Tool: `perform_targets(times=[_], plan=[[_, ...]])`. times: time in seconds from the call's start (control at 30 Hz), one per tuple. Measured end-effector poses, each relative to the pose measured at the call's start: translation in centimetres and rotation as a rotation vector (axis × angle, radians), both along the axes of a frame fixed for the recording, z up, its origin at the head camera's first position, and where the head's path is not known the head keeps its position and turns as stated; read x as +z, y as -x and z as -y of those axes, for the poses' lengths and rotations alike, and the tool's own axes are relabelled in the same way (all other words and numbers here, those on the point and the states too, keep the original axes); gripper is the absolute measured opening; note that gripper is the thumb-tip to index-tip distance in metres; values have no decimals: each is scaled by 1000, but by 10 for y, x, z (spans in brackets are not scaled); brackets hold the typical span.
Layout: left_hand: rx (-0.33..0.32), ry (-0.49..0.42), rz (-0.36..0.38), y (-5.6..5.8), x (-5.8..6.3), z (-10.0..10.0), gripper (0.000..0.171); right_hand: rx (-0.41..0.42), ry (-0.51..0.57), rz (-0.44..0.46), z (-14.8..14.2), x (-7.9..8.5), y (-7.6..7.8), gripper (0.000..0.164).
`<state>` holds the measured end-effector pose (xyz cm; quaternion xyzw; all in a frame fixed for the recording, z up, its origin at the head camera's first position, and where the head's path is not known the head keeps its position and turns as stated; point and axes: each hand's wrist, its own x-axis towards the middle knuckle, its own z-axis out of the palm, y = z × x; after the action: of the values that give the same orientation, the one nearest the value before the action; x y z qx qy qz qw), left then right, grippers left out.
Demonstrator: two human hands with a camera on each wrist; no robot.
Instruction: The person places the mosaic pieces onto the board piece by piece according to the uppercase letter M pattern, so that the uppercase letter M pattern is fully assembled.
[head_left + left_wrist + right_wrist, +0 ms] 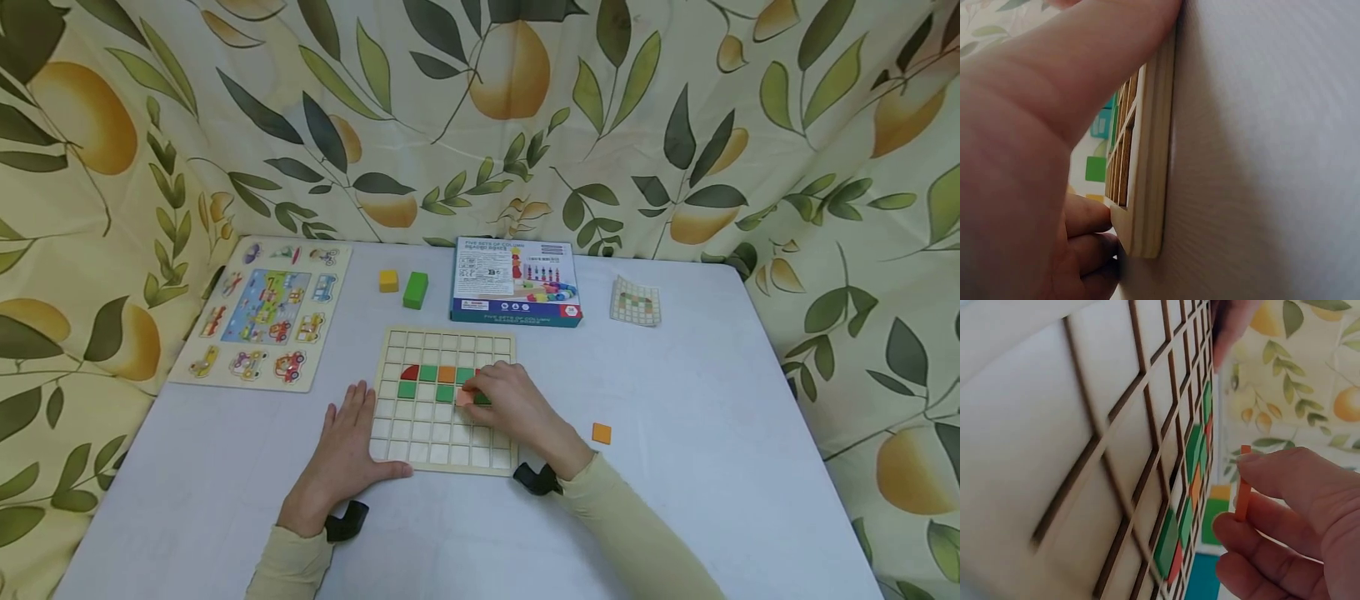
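Observation:
A wooden grid board lies on the table between both hands. Along its left edge rests my left hand, fingers extended, the thumb stretched over the near-left corner. My right hand pinches a thin orange square tile between thumb and fingertips, raised off the grid in the right wrist view. Set in the grid are a red curved-edge tile, an orange tile and several green tiles in two rows. Another red tile sits at the row's right end, mostly behind my right hand in the head view.
A loose orange tile lies right of the board. Behind it are a yellow block, a green block, a blue-edged game box and a pattern card. A picture puzzle board lies at the left.

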<state>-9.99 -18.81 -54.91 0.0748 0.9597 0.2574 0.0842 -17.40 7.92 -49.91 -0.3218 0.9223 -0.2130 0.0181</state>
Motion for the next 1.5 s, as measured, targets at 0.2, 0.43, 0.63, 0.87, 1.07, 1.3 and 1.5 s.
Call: perform_targets(times=[0.2,0.43,0.63,0.87,1.07,1.3,1.5], plan=[[-3,-4,4,-1,1,1,133,52,-20,-3,21,-5,1,20],[-11,5,6,-1,1,2,132,105,-48,-14,43,-3,-2,20],[-13,11,9,0,3,2,133,121,-90,-33,58,-3,-5,17],[-22,17,-6,-1,3,2,132,89,-155,-52,74,-5,-7,19],[-21,11,-10,-2,3,2,131,62,-182,-63,83,-9,-6,19],[-23,20,0,-1,4,2,131,32,-221,-84,90,-12,-6,18],[-26,30,2,-1,3,2,131,14,-232,-91,94,-12,-7,15]])
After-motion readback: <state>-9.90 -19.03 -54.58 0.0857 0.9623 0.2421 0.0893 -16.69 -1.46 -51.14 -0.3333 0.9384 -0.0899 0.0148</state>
